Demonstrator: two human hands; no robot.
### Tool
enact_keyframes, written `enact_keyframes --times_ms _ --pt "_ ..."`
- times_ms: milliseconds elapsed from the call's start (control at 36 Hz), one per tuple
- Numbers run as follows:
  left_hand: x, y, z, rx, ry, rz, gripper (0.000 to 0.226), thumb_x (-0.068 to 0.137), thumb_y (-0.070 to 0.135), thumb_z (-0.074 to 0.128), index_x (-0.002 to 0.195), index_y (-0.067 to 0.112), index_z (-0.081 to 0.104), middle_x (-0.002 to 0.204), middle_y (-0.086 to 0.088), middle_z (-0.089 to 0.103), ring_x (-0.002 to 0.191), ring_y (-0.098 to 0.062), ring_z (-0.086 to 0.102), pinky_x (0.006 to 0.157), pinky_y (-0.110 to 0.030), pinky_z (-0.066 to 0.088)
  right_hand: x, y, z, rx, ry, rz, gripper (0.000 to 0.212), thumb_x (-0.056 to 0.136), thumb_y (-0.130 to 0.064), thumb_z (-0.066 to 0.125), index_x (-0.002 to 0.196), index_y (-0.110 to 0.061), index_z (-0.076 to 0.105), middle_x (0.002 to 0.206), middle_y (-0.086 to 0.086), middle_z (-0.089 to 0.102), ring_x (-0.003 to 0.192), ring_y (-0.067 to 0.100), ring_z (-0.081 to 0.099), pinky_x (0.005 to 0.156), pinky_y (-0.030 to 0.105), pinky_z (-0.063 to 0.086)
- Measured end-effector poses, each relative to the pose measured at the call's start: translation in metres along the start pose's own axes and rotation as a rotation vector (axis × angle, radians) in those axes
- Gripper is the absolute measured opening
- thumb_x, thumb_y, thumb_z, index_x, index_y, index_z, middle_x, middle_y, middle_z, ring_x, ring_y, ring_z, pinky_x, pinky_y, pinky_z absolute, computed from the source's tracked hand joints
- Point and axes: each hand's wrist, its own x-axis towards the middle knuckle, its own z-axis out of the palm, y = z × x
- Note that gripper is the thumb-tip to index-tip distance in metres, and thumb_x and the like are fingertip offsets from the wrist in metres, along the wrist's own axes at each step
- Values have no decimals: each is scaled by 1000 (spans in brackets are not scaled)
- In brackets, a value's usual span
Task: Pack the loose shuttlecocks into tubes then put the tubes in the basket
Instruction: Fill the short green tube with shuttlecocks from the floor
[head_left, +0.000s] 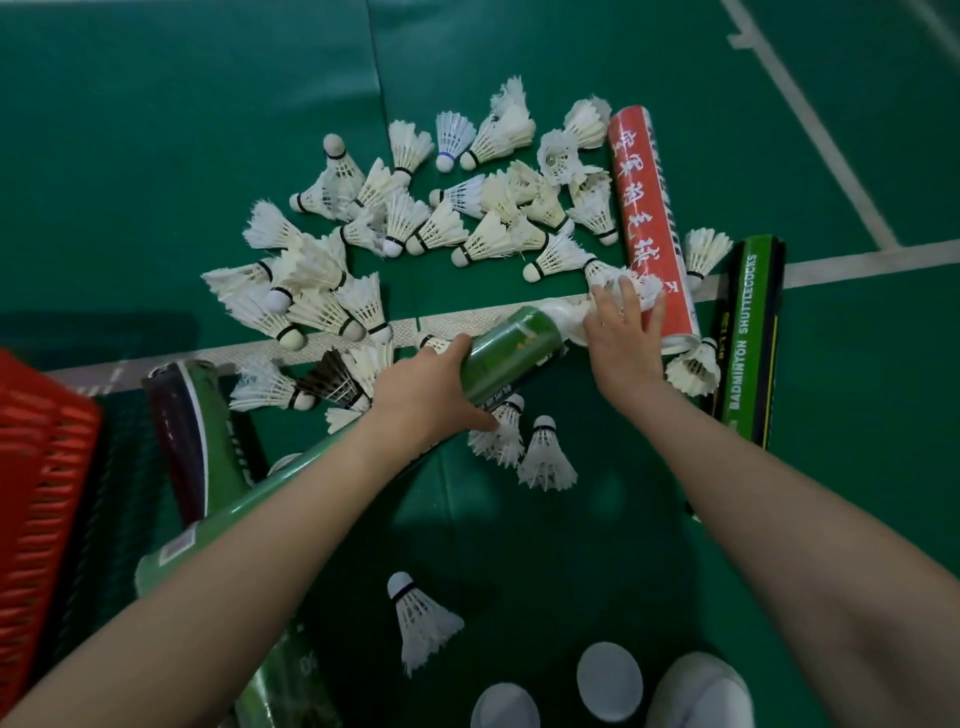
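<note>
The left hand (431, 387) wraps the green tube (511, 353), tilting its open mouth toward the loose shuttlecocks (415, 228) on the court floor — likely so the right hand (621, 332), fingers spread over a shuttlecock (569, 317) at the mouth, can push it in. Both arms reach forward — the red basket (36, 499) sits far left.

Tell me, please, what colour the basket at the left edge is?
The basket is red-orange with slatted sides, seen in the head view.

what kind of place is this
Most likely an indoor badminton court: green sport flooring with white court lines, heaps of loose shuttlecocks, and shuttlecock tubes lying around.
</note>
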Motion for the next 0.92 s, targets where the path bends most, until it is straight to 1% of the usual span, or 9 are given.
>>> enact_keyframes --times_ms 56,167,250,333,444,583,750,861,917 --pt "-8 -6 1 -3 12 -11 92 64 67 71 137 32 28 102 -1 55 84 -23 56 64 -29 44 -4 -5 -4 238 165 35 9 91 -12 55 100 -9 55 156 10 23 147 33 4 114 62 0" --pt "-24 -23 -2 -54 -8 -30 98 62 72 68 140 32 25 101 1 55 87 -22 55 69 -31 48 -24 -22 -25 826 364 151 17 91 -20 57 84 -8 47 147 13 36 142 32 18 114 49 18" --pt "-40 -34 -5 -77 8 -39 101 62 72 67 143 33 21 107 -1 56 93 -24 56 74 -34 50 -42 -32 -44 1325 220 276 19 93 -24 56 103 -8 51 135 8 45 126 22 43 100 35 43" --pt "-58 -40 -7 -76 36 -15 100 62 72 68 143 33 21 111 -1 56 96 -24 57 77 -34 49 -59 -38 -51 1641 62 370 25 92 -31 58 108 -11 57 118 15 59 105 20 57 92 35 47" --pt "-80 -46 -5 -83 42 16 100 63 71 68 144 36 19 121 0 54 101 -24 57 83 -36 50 -73 -43 -53 1790 53 375 5 93 -24 57 94 -20 54 97 3 61 90 13 54 73 21 42" --pt "-100 -49 -1 -123 42 22 103 64 71 67 147 38 15 128 5 50 109 -21 55 87 -36 49 -79 -47 -59 1841 127 404 26 78 -36 65 99 -29 50 118 14 57 105 27 57 93 39 48" --pt "-114 -60 1 -144 91 42 102 64 72 66 146 40 15 124 6 51 106 -20 56 85 -38 51 -86 -51 -70 1901 188 327 28 80 -31 64 106 -36 54 129 10 53 120 27 53 103 44 45" --pt "-117 -64 2 -116 95 51 101 65 71 66 146 40 15 121 5 52 106 -20 56 84 -36 50 -93 -57 -74 1824 99 138 22 93 -18 56 114 -20 55 112 -4 57 95 -4 59 81 18 51" --pt "-118 -63 3 -100 98 65 99 65 71 65 145 41 14 119 6 53 106 -21 56 84 -37 50 -95 -64 -77 1782 31 60 22 96 -14 51 117 -17 56 105 -6 59 80 -6 60 75 17 51"
